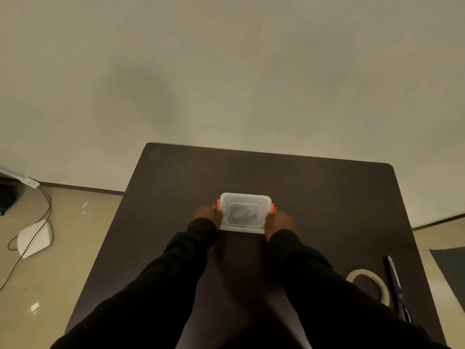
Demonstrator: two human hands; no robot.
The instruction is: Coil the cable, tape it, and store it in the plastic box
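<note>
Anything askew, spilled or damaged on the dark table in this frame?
Nothing stands out. The lidded clear plastic box sits level between both hands, the dark coiled cable inside; the masking tape roll and scissors lie tidily at right.

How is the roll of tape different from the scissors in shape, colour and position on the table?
The roll of tape is a pale open ring; the scissors are long, narrow and dark, with lighter blades. The roll of tape lies nearer the person's right sleeve; the scissors lie outside it, nearer the edge of the table. Both lie flat and untouched, apart from the plastic box.
</note>
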